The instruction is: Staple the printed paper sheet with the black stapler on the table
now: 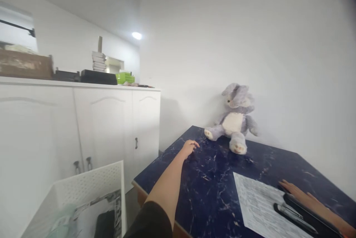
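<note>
My left hand (190, 147) reaches over the left part of the dark blue marbled table (205, 189), fingers loosely bent and nothing in them. Ahead and to its right, a grey plush rabbit (235, 119) with a cream belly sits against the wall. At the right, my right hand (299, 192) lies with its fingers stretched out on the table, just beyond a black stapler (306, 215), which partly hides it. Under the stapler is a printed sheet of paper (253, 197), its near edge cut off by the picture.
A white perforated basket (90, 180) holding papers and a dark item stands left of the table. White cabinets (111, 123) line the left wall. On top are a cardboard box (25, 64), a black case (98, 77), a stack of white boxes (98, 61) and a green basket (125, 78).
</note>
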